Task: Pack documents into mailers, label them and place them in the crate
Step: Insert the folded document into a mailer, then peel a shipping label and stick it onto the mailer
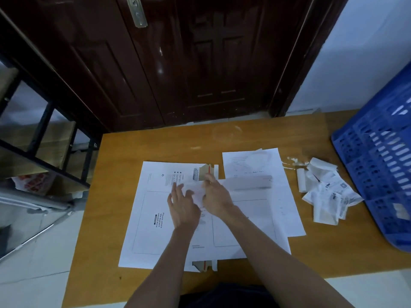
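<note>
Both hands, left (183,207) and right (216,200), lie flat with fingers spread on a white mailer (155,218) mid-worktop (124,147), seemingly smoothing a blurred label. Documents (251,163) lie behind toward the far edge. Peeled label backings (324,196) suggest several packed already; the blue crate (382,165) waits at the right edge.

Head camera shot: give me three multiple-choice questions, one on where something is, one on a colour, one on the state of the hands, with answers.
1. Where does the crate stand?
A. at the table's right edge
B. on the floor at left
C. under the table

2. What colour is the crate?
A. red
B. blue
C. grey

3. How are the left hand and right hand placed?
A. both gripping the crate
B. flat, fingers extended, on the white mailers
C. raised off the table

Answers: 1 A, it sits at the right of the tabletop. 2 B, its slotted walls are blue. 3 B, both hands lie on the mailers.
</note>
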Available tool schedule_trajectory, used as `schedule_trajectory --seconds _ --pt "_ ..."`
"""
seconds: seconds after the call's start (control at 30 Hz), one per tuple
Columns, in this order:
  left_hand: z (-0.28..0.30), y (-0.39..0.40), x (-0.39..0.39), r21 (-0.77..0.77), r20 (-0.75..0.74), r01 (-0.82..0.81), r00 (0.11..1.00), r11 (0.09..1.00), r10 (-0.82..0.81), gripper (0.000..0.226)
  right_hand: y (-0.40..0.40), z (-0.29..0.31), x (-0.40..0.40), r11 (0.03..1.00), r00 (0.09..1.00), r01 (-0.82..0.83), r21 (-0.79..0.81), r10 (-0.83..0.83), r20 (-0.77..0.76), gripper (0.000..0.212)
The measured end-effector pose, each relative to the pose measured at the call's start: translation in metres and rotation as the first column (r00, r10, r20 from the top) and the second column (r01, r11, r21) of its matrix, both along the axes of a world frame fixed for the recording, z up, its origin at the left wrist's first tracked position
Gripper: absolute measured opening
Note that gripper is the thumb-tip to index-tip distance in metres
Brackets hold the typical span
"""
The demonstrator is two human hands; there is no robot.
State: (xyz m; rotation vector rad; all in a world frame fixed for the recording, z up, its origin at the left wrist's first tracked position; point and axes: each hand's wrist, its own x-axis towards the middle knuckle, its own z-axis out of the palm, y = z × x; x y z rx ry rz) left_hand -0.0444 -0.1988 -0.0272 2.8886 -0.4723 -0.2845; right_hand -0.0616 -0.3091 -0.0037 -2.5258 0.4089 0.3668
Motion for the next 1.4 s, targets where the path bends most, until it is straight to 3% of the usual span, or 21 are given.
schedule_trajectory --seconds 0.07,0.17,0.37,0.57,0.7,0.8,0.9,1.0,1.2,1.4 --pt "0.008 -0.021 0.002 -0.092 0.069 0.042 0.997 0.995 -0.035 0.038 -0.015 0.000 -0.007 0.995 0.995 0.057 -0.085 -0.049 0.088 0.046" --pt "0.020 -0.062 -0.002 -0.145 0.032 0.254 0.967 0.956 -0.252 0.042 -0.048 -0.005 -0.024 0.961 0.973 0.218 -0.171 -0.201 0.113 0.044" --pt "0.008 -0.123 -0.035 -0.027 -0.180 0.514 0.841 0.858 -0.510 0.062 -0.103 -0.018 -0.082 0.894 0.911 0.400 -0.204 -0.412 -0.018 0.056" --pt "-0.003 -0.149 -0.057 0.108 -0.291 0.583 0.793 0.805 -0.536 0.066 -0.113 -0.030 -0.102 0.934 0.928 0.319 -0.159 -0.342 -0.147 0.065" --pt "-0.011 -0.147 -0.056 0.200 -0.308 0.614 0.780 0.764 -0.545 0.071 -0.111 -0.035 -0.101 0.947 0.923 0.123 -0.297 -0.219 -0.317 0.072" --pt "-0.010 -0.150 -0.051 0.190 -0.302 0.625 0.771 0.757 -0.560 0.067 -0.114 -0.021 -0.086 0.932 0.904 0.025 -0.361 -0.175 -0.390 0.063" --pt "-0.009 -0.154 -0.048 0.121 -0.319 0.598 0.779 0.792 -0.540 0.058 -0.126 -0.005 -0.072 0.926 0.907 0.070 -0.370 -0.214 -0.364 0.044" --pt "-0.009 -0.156 -0.047 0.122 -0.314 0.598 0.780 0.792 -0.541 0.057 -0.124 -0.002 -0.075 0.932 0.911 0.125 -0.340 -0.244 -0.334 0.039" --pt "-0.002 -0.154 -0.044 0.122 -0.307 0.617 0.768 0.778 -0.562 0.061 -0.129 -0.004 -0.078 0.953 0.896 0.101 -0.284 -0.211 -0.392 0.048" --pt "-0.003 -0.155 -0.048 0.221 -0.310 0.651 0.753 0.726 -0.581 0.071 -0.118 -0.014 -0.092 0.946 0.914 0.215 -0.244 -0.283 -0.290 0.058"
